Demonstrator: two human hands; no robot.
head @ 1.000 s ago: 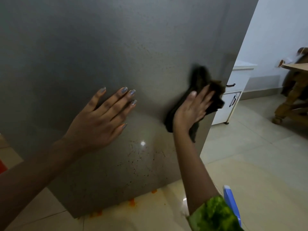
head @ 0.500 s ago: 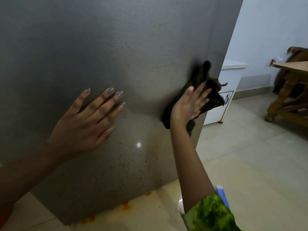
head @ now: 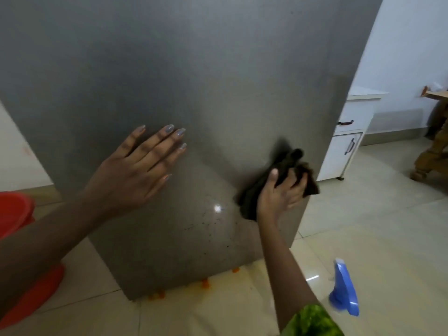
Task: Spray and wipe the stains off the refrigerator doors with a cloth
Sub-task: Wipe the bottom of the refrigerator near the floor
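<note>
Two hands are touching the refrigerator door (head: 218, 69) at mid-frame: we are pressing our left hand (head: 135, 174) flat, fingers straight, while our right hand (head: 278, 194) is clutching the dark cloth (head: 292, 161) against the door's right edge.

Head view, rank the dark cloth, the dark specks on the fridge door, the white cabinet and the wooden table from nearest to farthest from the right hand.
1. Dark cloth: gripped in the right hand.
2. Dark specks: on the fridge door, just left of the hand.
3. White cabinet: past the door's right edge.
4. Wooden table: far right, farthest back.
</note>
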